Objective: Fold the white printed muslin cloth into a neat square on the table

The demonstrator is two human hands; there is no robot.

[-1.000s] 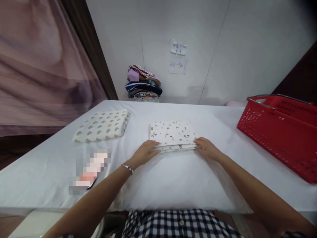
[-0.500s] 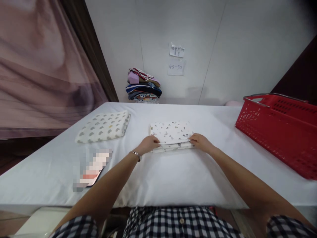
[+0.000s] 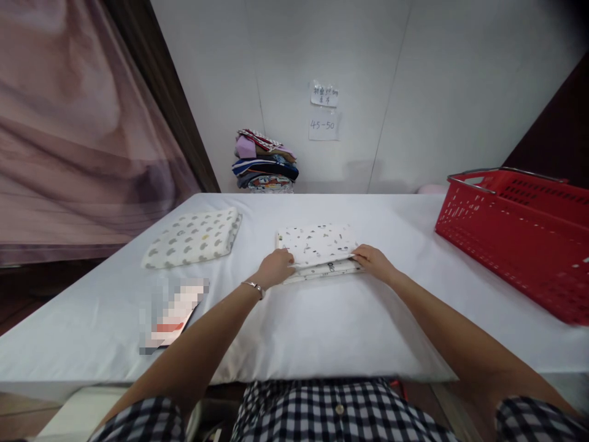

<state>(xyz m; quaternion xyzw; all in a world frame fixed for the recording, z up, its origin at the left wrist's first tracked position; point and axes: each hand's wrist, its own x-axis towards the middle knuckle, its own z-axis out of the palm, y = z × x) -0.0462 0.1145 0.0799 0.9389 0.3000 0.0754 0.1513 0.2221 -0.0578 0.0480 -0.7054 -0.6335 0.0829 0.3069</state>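
In the middle of the white-covered table (image 3: 350, 331) lies a folded white cloth (image 3: 317, 242) printed with small dark motifs. My left hand (image 3: 276, 267), with a bracelet at the wrist, pinches the near left corner of its top layer. At the near right corner, my right hand (image 3: 375, 263) grips the same layer between thumb and fingers. That front edge is lifted slightly, and the folded layers below show in the gap. Some fingertips are hidden under the cloth.
A second folded cloth (image 3: 193, 238) with grey motifs lies at the left. In front of it is a phone-like flat object (image 3: 177, 316), blurred out. A red basket (image 3: 510, 239) stands at the right. Behind the table is a stack of folded fabrics (image 3: 264, 161) against the wall.
The front edge of the cloth's top layer is raised a little more, widening the gap beneath it. Both hands keep their hold. The view has shifted slightly.
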